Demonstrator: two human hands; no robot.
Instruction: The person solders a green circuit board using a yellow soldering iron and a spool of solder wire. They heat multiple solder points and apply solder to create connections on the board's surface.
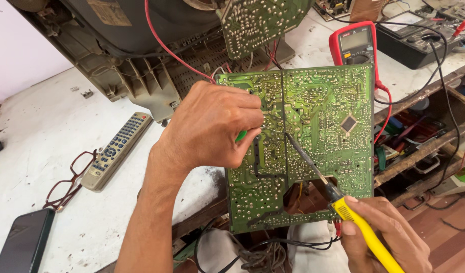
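A green circuit board [313, 146] was held upright at the front edge of the white counter [45, 136], its solder side turned toward the camera. The left hand [212, 126] was laid against the board's left half, its fingers [245, 119] curled and pressed together around a small green object [241, 135], with a thin wire seen running from the fingertips across the board. A yellow-handled soldering iron [343, 202] was gripped in the right hand [389, 237] at lower right, the fingers closed around the handle, and its dark tip was set against the board near the middle, close to the left fingertips. A red multimeter [354, 43] was seen just behind the board's top edge. A grey remote control [116, 150], a pair of glasses [68, 184] and a dark phone [24, 242] were lying on the counter to the left, well apart from the board.
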